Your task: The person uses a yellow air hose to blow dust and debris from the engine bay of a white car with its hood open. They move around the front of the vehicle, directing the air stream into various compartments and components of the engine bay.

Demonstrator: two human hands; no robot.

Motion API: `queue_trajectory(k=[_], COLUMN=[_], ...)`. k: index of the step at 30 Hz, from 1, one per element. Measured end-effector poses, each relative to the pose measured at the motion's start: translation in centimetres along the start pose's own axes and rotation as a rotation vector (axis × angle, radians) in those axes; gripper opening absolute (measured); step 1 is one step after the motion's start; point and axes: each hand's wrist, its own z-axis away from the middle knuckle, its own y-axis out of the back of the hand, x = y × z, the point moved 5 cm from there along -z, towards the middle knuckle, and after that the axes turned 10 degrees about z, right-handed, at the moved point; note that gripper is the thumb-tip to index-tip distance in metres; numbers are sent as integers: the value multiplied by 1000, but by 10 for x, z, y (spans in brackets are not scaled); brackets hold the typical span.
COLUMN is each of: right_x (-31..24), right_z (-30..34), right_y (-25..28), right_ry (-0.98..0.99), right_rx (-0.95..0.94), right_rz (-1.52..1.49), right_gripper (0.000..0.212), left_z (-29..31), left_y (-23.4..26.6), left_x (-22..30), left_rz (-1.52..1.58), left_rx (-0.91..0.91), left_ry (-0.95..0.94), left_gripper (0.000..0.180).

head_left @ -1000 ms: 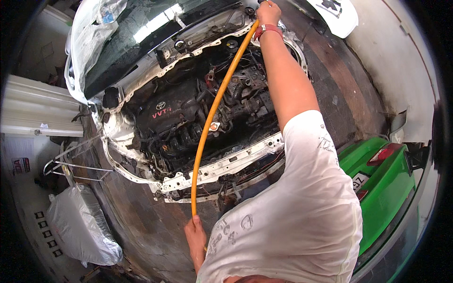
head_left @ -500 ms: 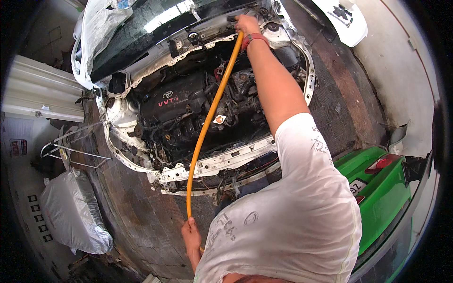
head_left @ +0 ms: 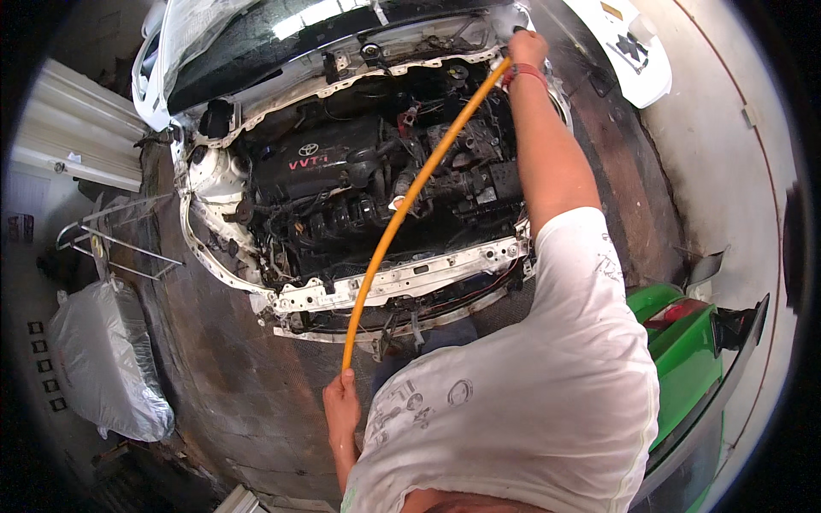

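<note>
A yellow-orange hose runs in a curve across the open engine bay, from one hand to the other. My right hand, with a red band on the wrist, is stretched to the far right corner of the bay and closed around the hose's upper end. A small dark nozzle tip pokes out past its fingers, and a whitish mist hangs beside it. Close to my body, my left hand grips the lower part of the hose. Beneath the hose lies the engine with its black cover.
White body metal frames the bay, with a front crossmember nearest me. A green bumper stands at right, and a white panel leans at far right. On the left are a metal stand and a silver-covered object.
My right hand has moved right along the back of the bay with the hose end, and mist now shows at the tip. My left hand still holds the hose, slightly higher in view.
</note>
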Motion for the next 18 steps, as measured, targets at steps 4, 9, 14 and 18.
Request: queue_trajectory(k=[4,9,14,18], right_x=[25,29,-13,-38], right_z=[-32,-24,19,55], right_y=[4,-20,-44,-72], right_ry=[-4,5,514,596], right_rx=[-295,-594,-817,-911], right_rz=[282,498,987,952], right_gripper=[26,23,26,24], left_z=[0,8,19,28], left_y=[-4,-3,6,17], left_x=[-3,-12,-15,-28], left_rz=[24,26,8,83], left_rx=[-52,-50,-23,12], left_ry=[15,-10,0,109], left_gripper=[53,49,49,53])
